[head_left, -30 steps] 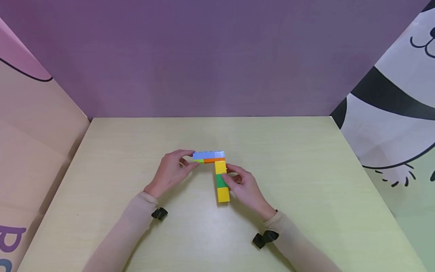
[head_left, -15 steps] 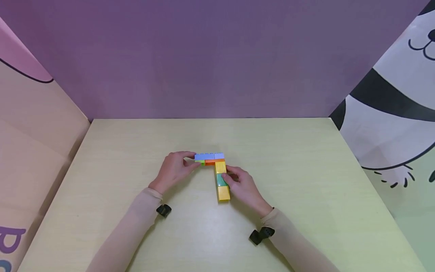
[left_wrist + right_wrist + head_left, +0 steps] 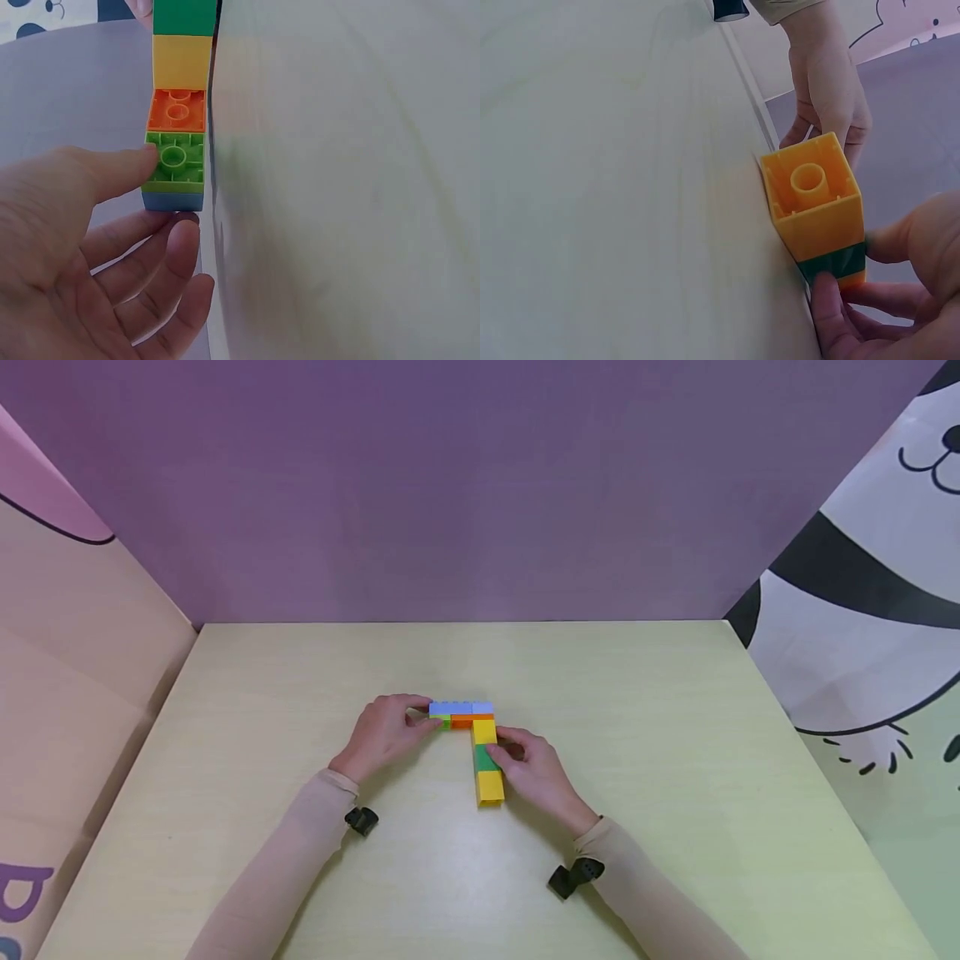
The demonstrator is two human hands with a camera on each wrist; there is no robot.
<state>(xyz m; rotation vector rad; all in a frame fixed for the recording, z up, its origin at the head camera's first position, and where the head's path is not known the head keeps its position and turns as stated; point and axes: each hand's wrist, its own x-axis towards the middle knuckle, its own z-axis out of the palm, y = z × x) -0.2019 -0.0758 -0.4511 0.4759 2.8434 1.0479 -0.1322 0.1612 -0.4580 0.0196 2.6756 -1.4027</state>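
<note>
Toy building bricks are joined into one angled piece near the middle of the table. Its far row has blue bricks (image 3: 450, 707) backed by a lime green brick (image 3: 180, 169) and an orange brick (image 3: 463, 722). From the row's right end, a column runs towards me: a yellow brick (image 3: 483, 732), a dark green brick (image 3: 484, 758), then another yellow brick (image 3: 821, 225) with its hollow underside showing. My left hand (image 3: 381, 737) pinches the row's left end, thumb on the lime brick and fingers at the blue one. My right hand (image 3: 536, 768) grips the column around the green brick.
The pale wooden table (image 3: 262, 693) meets a purple wall (image 3: 465, 493) at its far edge. Decorated panels stand at left and right. Small black devices (image 3: 362, 821) are worn at both wrists.
Both hands keep their grip on the joined bricks. Since a second ago my left wrist has shifted slightly right and forward, and my right wrist slightly left.
</note>
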